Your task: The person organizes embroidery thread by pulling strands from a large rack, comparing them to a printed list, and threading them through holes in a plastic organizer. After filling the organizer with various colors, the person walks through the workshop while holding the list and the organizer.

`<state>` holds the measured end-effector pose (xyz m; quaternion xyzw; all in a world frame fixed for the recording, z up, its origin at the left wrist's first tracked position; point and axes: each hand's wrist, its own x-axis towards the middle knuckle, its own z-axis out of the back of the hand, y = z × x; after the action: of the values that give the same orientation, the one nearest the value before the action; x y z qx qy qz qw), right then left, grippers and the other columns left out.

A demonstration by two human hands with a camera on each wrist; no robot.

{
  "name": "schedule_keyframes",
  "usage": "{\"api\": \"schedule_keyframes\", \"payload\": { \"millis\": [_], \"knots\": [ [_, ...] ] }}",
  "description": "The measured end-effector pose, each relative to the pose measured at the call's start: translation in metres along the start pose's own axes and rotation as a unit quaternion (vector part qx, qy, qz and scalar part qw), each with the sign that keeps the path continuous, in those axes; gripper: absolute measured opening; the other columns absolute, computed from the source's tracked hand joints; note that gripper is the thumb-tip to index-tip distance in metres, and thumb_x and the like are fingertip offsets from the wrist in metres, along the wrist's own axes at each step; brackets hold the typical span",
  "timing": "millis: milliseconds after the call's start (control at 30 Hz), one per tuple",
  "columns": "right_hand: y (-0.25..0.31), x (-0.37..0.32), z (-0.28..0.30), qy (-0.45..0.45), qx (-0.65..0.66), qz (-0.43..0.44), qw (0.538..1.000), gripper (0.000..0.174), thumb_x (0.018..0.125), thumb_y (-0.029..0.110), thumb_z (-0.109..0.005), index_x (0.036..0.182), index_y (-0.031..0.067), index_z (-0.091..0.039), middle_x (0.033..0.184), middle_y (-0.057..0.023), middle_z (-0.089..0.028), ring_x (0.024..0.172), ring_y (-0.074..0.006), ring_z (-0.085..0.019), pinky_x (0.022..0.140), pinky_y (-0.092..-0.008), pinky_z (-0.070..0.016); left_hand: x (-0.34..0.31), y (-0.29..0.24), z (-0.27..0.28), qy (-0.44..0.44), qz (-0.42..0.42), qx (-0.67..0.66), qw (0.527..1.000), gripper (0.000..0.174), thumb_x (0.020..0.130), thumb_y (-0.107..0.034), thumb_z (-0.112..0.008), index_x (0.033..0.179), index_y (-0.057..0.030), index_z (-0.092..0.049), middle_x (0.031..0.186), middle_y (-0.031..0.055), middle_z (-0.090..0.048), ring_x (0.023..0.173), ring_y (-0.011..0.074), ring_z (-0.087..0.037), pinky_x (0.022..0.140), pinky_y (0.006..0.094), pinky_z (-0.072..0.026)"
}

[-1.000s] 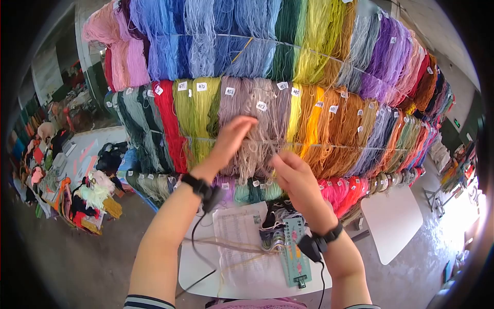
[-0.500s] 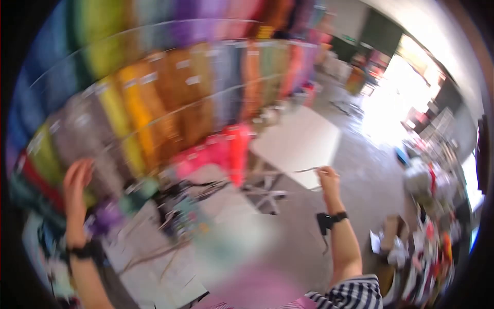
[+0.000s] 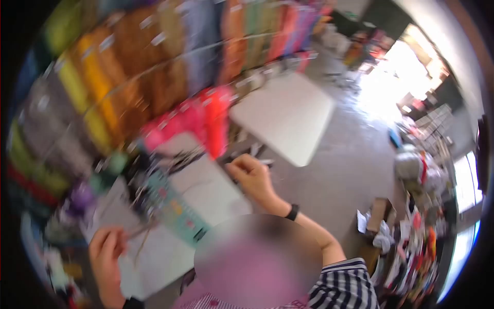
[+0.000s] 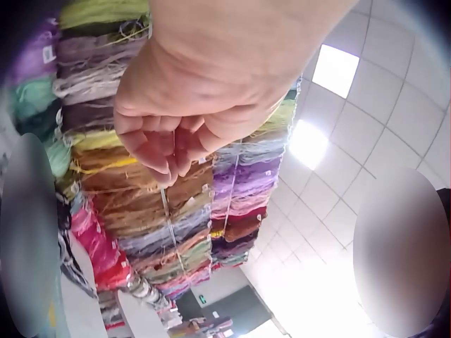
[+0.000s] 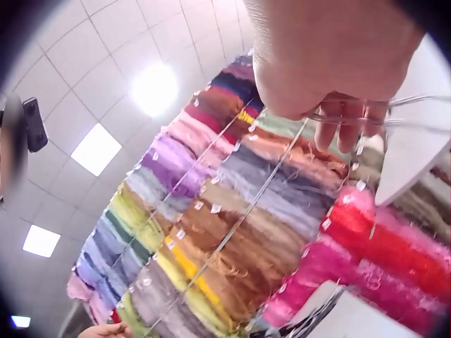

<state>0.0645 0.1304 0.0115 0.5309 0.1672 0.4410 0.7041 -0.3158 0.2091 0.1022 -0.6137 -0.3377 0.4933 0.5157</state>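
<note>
My right hand (image 3: 256, 181) is raised over the near table's far right edge, with its fingers curled. Thin grey yarn strands (image 5: 416, 100) run through its grip in the right wrist view. My left hand (image 3: 107, 265) hangs loosely curled by the table's left edge, close to tan yarn strands (image 3: 141, 248) lying there; its fingertips (image 4: 168, 176) come near the thumb. On the white table (image 3: 221, 190) lies a teal card (image 3: 177, 211) with a black clip, beside bundled dark and pale yarn (image 3: 146, 193). Grey-mauve skeins (image 3: 49, 121) hang at the left.
Racks of labelled yarn skeins (image 3: 146, 77) fill the left and back, with pink and red skeins (image 3: 208, 118) low down. A second white table (image 3: 288, 116) stands beyond. Cardboard boxes (image 3: 383, 213) and piled goods line the right side.
The head view has swung right, away from the grey skeins. Both hands have left the skeins; the right swung out to the right, then came back in, and the left dropped lower.
</note>
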Motion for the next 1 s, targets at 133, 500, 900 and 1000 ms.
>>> {"api": "schedule_keyframes", "payload": {
  "millis": [133, 500, 900, 1000],
  "knots": [
    [-0.012, -0.018, -0.054, 0.133, 0.013, 0.065, 0.989, 0.009, 0.087, 0.007, -0.067, 0.094, 0.003, -0.065, 0.083, -0.0087, -0.068, 0.075, -0.0169, -0.062, 0.065, -0.0291, -0.0479, -0.01, 0.025, -0.027, 0.031, 0.069, -0.024, 0.997, 0.021, 0.095, -0.018, -0.056, 0.107, -0.0045, -0.066, 0.094, 0.003, -0.066, 0.074, 0.0067, -0.056, 0.06, 0.0191, -0.0432],
    [0.001, -0.031, -0.139, 0.34, 0.073, -0.048, 0.936, 0.01, 0.089, 0.005, -0.061, 0.097, 0.0001, -0.063, 0.079, -0.0073, -0.069, 0.062, -0.013, -0.062, 0.056, -0.0249, -0.0472, 0.023, 0.125, -0.072, 0.006, 0.167, -0.182, 0.969, 0.042, 0.095, -0.016, -0.055, 0.134, -0.0026, -0.05, 0.101, 0.0072, -0.066, 0.074, 0.0085, -0.059, 0.053, 0.0178, -0.0434],
    [-0.005, -0.046, -0.153, 0.285, -0.059, 0.235, 0.928, 0.015, 0.076, 0.009, -0.072, 0.089, 0.0036, -0.066, 0.078, -0.0105, -0.061, 0.064, -0.0229, -0.062, 0.057, -0.033, -0.0495, 0.033, 0.14, -0.09, 0.016, 0.112, -0.205, 0.972, 0.041, 0.096, -0.018, -0.056, 0.131, 0.0024, -0.051, 0.091, 0.0068, -0.066, 0.065, 0.0089, -0.06, 0.046, 0.0185, -0.0408],
    [0.0, -0.05, -0.144, 0.318, -0.008, 0.153, 0.936, 0.034, 0.071, 0.01, -0.077, 0.1, 0.0014, -0.061, 0.085, -0.01, -0.06, 0.064, -0.0189, -0.059, 0.056, -0.031, -0.0489, 0.031, 0.137, -0.09, 0.014, 0.069, -0.119, 0.99, 0.031, 0.096, -0.018, -0.056, 0.121, -0.0007, -0.059, 0.082, 0.0039, -0.065, 0.061, 0.0079, -0.06, 0.044, 0.0202, -0.0411]
  ]
}}
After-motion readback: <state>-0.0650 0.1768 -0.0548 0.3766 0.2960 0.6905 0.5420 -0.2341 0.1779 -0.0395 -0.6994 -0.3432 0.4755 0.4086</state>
